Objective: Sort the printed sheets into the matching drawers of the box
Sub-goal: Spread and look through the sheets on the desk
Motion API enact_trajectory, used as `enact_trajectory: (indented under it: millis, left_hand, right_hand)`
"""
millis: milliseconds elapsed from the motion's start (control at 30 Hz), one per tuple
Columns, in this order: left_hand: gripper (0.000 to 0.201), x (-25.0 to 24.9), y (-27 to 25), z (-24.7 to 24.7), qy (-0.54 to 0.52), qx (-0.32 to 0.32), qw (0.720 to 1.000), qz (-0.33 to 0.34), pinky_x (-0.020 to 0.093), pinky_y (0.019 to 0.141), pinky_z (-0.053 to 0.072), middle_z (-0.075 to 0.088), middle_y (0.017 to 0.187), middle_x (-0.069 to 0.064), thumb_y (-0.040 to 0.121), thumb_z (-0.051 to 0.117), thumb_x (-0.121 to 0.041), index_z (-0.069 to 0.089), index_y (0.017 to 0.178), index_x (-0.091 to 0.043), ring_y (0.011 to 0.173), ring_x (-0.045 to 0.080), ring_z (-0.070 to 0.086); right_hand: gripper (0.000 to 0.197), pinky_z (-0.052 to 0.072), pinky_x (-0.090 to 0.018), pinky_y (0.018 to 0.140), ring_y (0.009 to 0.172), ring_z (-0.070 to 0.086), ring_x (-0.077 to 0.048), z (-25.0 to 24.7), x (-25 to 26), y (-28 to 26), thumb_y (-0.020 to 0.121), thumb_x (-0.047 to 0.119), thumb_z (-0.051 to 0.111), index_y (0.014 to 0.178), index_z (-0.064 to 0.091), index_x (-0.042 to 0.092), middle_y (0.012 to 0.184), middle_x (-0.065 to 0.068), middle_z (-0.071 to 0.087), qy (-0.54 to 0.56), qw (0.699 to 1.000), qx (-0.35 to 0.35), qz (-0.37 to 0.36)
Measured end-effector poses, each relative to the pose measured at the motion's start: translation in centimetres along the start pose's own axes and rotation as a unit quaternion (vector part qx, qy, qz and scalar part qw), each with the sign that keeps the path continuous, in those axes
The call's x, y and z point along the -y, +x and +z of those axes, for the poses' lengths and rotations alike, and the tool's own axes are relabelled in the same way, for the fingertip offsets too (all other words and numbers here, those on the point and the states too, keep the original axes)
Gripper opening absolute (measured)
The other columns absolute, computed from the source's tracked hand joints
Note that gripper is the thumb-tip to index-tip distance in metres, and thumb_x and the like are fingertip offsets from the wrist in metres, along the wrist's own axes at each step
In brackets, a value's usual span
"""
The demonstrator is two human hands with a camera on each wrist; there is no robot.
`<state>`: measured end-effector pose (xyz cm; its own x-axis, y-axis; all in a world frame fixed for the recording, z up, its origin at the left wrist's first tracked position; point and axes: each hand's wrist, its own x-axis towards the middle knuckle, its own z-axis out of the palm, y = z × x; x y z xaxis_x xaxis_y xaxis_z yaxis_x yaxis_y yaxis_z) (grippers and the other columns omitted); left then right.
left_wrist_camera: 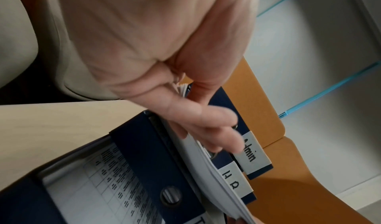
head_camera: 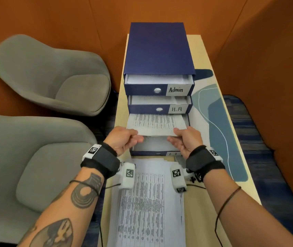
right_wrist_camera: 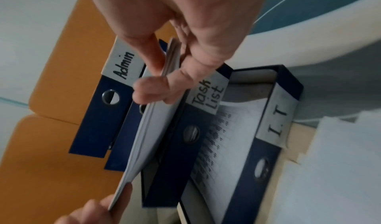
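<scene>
Orange walls enclose the surface (head_camera: 201, 207) where both hands, left (head_camera: 124, 139) and right (head_camera: 186, 139), pinch a sheaf of printed sheets (head_camera: 157, 123) over the blue box's (head_camera: 158, 50) open drawers.

Navy blue box (head_camera: 157, 50) with white drawer labels lettered in black. White printed sheets (head_camera: 157, 123) covered in rows of fine black text. Pale beige desk (head_camera: 204, 207), with a mat (head_camera: 218, 122) at right in white, teal and dark blue curves. Two grey chairs (head_camera: 49, 75) at left. Burnt-orange walls (head_camera: 71, 18) at far side. Black wrist straps (head_camera: 101, 162) with white tags.
</scene>
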<state>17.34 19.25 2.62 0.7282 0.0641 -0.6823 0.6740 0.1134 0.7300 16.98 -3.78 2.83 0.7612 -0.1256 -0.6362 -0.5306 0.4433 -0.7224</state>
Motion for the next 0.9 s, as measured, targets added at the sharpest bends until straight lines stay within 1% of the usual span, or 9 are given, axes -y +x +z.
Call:
enact_trajectory:
  millis: [100, 233, 333, 433, 533, 600, 733, 833, 900]
  left_hand:
    - [0.013, -1.0, 0.9, 0.8, -0.006, -0.004, 1.000, 0.011, 0.017, 0.046, 0.056, 0.079, 0.076, 0.011, 0.105, 0.053, -0.007, 0.059, 0.109, 0.003, 0.058, 0.015, 0.074]
    - [0.020, -1.8, 2.2, 2.0, 0.062, -0.032, 0.996, 0.047, 0.021, 0.047, 0.055, 0.081, 0.086, 0.007, 0.105, 0.059, -0.023, 0.065, 0.106, -0.005, 0.067, 0.017, 0.077]
    - [0.027, -2.0, 3.1, 2.4, 0.122, -0.070, 0.988, 0.058, 0.020, 0.042, 0.049, 0.079, 0.084, 0.010, 0.104, 0.062, -0.029, 0.069, 0.099, -0.004, 0.054, 0.015, 0.072]
    - [0.032, -2.0, 3.9, 2.2, 0.214, -0.111, 0.968, 0.066, 0.018, 0.040, 0.045, 0.078, 0.077, 0.009, 0.100, 0.068, -0.034, 0.074, 0.097, -0.003, 0.045, 0.014, 0.065]
    - [0.034, -1.5, 4.3, 1.7, 0.315, -0.156, 0.929, 0.114, 0.028, 0.071, 0.058, 0.078, 0.082, 0.005, 0.093, 0.071, -0.046, 0.074, 0.089, -0.013, 0.066, 0.019, 0.067]
    - [0.028, -0.8, 4.3, 1.5, 0.366, -0.176, 0.900, 0.155, 0.035, 0.087, 0.056, 0.074, 0.092, -0.001, 0.091, 0.068, -0.052, 0.070, 0.088, -0.024, 0.088, 0.023, 0.066]
    - [0.011, 1.4, 2.9, 1.8, 0.387, -0.159, 0.884, 0.208, 0.031, 0.078, 0.051, 0.068, 0.079, -0.010, 0.092, 0.068, -0.042, 0.068, 0.097, -0.032, 0.084, 0.019, 0.066]
    - [0.011, 4.9, 1.6, 1.4, 0.369, -0.196, 0.886, 0.201, 0.028, 0.073, 0.046, 0.069, 0.079, -0.006, 0.095, 0.063, -0.039, 0.068, 0.097, -0.029, 0.084, 0.022, 0.066]
    - [0.018, 8.6, 0.9, 0.4, 0.378, -0.220, 0.890, 0.130, 0.033, 0.082, 0.051, 0.073, 0.100, 0.003, 0.094, 0.061, -0.041, 0.067, 0.103, -0.026, 0.096, 0.031, 0.067]
  right_hand:
    - [0.033, 0.056, -0.024, 0.049, 0.060, 0.072, -0.023, 0.7, 1.7, 2.2, 0.095, -0.013, 0.054, 0.127, 0.054, -0.006, 0.114, -0.029, 0.069, -0.041, 0.998, -0.040, -0.018]
    - [0.011, 0.057, -0.026, 0.059, 0.077, 0.076, -0.026, 1.9, 3.4, 4.3, 0.094, -0.011, 0.053, 0.098, 0.059, -0.002, 0.089, -0.018, 0.072, -0.102, 0.990, -0.089, -0.035]
    - [0.018, 0.052, -0.029, 0.069, 0.084, 0.058, -0.022, 2.1, 3.9, 5.9, 0.088, 0.000, 0.062, 0.080, 0.057, 0.015, 0.088, -0.005, 0.061, -0.248, 0.963, -0.093, -0.045]
    - [0.029, 0.055, -0.030, 0.091, 0.107, 0.067, -0.027, 1.3, 3.4, 6.6, 0.082, 0.002, 0.073, 0.110, 0.076, 0.011, 0.109, -0.005, 0.075, -0.410, 0.888, -0.153, -0.139]
    - [0.031, 0.045, -0.027, 0.096, 0.121, 0.061, -0.029, 0.7, 2.4, 6.5, 0.087, -0.001, 0.068, 0.116, 0.075, 0.008, 0.129, -0.009, 0.067, -0.531, 0.799, -0.152, -0.237]
    - [0.033, 0.042, -0.034, 0.105, 0.124, 0.055, -0.029, 0.4, 1.5, 6.8, 0.088, 0.002, 0.064, 0.119, 0.073, 0.012, 0.133, -0.007, 0.062, -0.612, 0.729, -0.099, -0.292]
    - [0.038, 0.031, -0.048, 0.116, 0.125, 0.056, -0.027, -0.1, 0.2, 6.6, 0.091, 0.025, 0.052, 0.126, 0.068, 0.023, 0.139, -0.002, 0.063, -0.764, 0.585, 0.055, -0.264]
    - [0.050, 0.025, -0.051, 0.119, 0.127, 0.055, -0.027, 0.2, 0.2, 6.1, 0.085, 0.036, 0.051, 0.132, 0.062, 0.023, 0.142, -0.001, 0.059, -0.800, 0.546, 0.081, -0.236]
    - [0.048, 0.030, -0.049, 0.116, 0.130, 0.052, -0.027, 0.3, 0.3, 5.1, 0.086, 0.031, 0.058, 0.133, 0.062, 0.023, 0.141, -0.001, 0.057, -0.778, 0.553, 0.043, -0.297]
